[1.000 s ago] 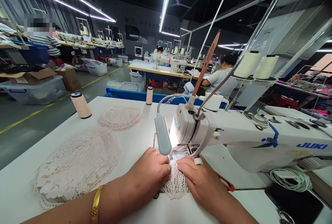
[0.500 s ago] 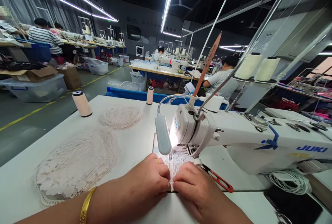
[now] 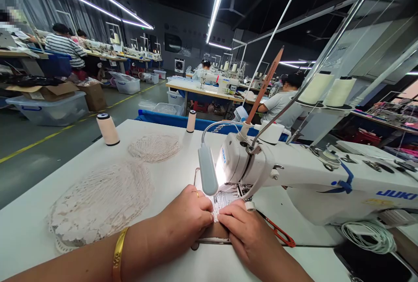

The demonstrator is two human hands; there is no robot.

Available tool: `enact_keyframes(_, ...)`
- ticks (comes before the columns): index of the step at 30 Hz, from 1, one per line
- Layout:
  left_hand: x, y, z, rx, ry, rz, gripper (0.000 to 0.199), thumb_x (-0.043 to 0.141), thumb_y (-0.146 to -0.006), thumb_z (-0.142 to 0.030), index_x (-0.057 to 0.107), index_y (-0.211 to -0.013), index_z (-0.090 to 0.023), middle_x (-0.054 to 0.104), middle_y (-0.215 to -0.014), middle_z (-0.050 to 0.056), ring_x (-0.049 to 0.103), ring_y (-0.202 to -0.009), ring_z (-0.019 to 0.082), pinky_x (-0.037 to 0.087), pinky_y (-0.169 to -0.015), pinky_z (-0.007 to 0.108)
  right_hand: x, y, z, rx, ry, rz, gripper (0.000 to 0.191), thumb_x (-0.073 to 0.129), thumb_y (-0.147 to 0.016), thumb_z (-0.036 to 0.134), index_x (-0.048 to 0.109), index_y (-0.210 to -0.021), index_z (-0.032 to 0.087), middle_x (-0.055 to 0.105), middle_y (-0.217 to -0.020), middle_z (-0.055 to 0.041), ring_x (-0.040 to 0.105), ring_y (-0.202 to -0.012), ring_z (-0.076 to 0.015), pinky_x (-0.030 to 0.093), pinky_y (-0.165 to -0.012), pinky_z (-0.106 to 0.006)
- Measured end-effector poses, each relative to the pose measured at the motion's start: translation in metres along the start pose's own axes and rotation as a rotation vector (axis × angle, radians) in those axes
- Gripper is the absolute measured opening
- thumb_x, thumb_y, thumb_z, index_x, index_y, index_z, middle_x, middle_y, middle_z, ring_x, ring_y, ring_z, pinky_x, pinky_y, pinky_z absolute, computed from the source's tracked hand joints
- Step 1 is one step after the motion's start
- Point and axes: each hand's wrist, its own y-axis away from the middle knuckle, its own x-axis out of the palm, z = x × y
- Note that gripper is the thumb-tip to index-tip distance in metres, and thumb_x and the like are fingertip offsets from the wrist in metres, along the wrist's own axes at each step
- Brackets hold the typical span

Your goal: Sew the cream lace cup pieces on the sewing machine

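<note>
A small piece of white lace (image 3: 224,200) lies under the needle area of the white sewing machine (image 3: 271,160), lit by its grey lamp (image 3: 208,173). My left hand (image 3: 191,212), with a ring and a gold bracelet (image 3: 119,249), is closed on the lace's near left edge. My right hand (image 3: 243,225) pinches the same near edge from the right, its fingertips almost meeting the left ones. Fingers hide part of the lace, and the needle itself cannot be made out. Red-handled thread snips (image 3: 281,234) lie just right of my right hand.
Lace pieces are piled at the left (image 3: 101,203), with a smaller lace pile (image 3: 155,147) behind. Two peach thread spools (image 3: 108,130) (image 3: 191,122) stand near the table's far edge. A pencil (image 3: 266,84) sticks up from the machine. Coiled white cable (image 3: 369,234) lies right. Co-workers sit at machines beyond.
Both hands have moved slightly forward toward the machine with the lace, and more of the plate in front of them shows. The view has shifted a little.
</note>
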Motion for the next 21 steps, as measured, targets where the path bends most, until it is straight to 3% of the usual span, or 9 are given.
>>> enact_keyframes(7, -0.001, -0.006, 0.006, -0.050, -0.052, -0.015, 0.023, 0.072, -0.092, -0.008, 0.067, -0.073, -0.020, 0.072, -0.086, 0.001, 0.063, -0.080, 0.021, 0.038, -0.074, 0.038, 0.009, -0.002, -0.007, 0.074, 0.013, -0.032, 0.045, 0.045, -0.088, -0.004, 0.069, -0.114, 0.024, 0.077, -0.113, -0.0074, 0.071, -0.098, -0.0258, 0.061, -0.075, -0.035)
enact_keyframes(12, 0.000, -0.012, 0.010, -0.109, -0.072, -0.027, 0.026, 0.065, -0.098, -0.011, 0.069, -0.074, -0.020, 0.073, -0.087, 0.001, 0.064, -0.085, 0.023, 0.040, -0.075, 0.037, 0.017, -0.002, -0.012, 0.148, 0.103, -0.033, 0.053, 0.045, -0.089, -0.001, 0.071, -0.128, 0.024, 0.078, -0.126, -0.0096, 0.074, -0.102, -0.0280, 0.066, -0.081, -0.040)
enact_keyframes(21, -0.008, -0.014, 0.012, -0.260, -0.031, 0.067, 0.008, 0.067, -0.101, -0.019, 0.072, -0.106, -0.020, 0.075, -0.123, 0.010, 0.068, -0.111, 0.033, 0.053, -0.095, 0.046, 0.019, 0.000, -0.014, 0.178, 0.219, -0.003, 0.054, 0.042, -0.099, 0.007, 0.067, -0.146, 0.019, 0.078, -0.122, -0.0170, 0.076, -0.110, -0.0319, 0.069, -0.086, -0.046)
